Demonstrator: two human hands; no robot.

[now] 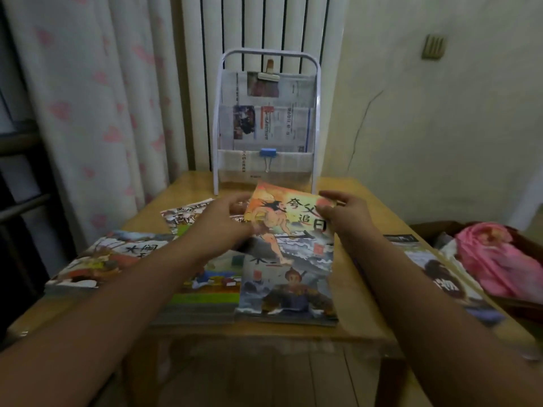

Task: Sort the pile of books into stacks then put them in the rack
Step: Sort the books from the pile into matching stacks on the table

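You are working at a wooden table (364, 304) that fills the lower middle of the frame, and the sorting step looks to be under way: books lie across it in several places, none yet in the rack. The white wire rack (266, 118) stands upright at the table's far edge, upper centre of the frame, its tiers lined with newspaper held by clips, a blue binder clip (269, 153) on the lowest one.

Left of centre lies a picture book with large black characters (97, 259); just right of it a green-edged book (205, 286), partly under your left forearm; in the lower centre a book showing a crowned figure (286, 292); at the right edge a dark-covered book (440, 277) hangs out toward a box holding pink cloth (493, 257).

The book in hand is the orange-covered picture book (289, 227), centre frame, tilted up off the pile and overlapping the crowned-figure book. Your left hand (223, 221) grips its left edge, your right hand (343, 212) pinches its upper right corner, fingers curled over the cover.

Next, I judge, you need to choose its stack: it seems akin to the crowned-figure book, so lay it squarely on that, edges aligned, before loosening either hold. Thin covers slide easily.
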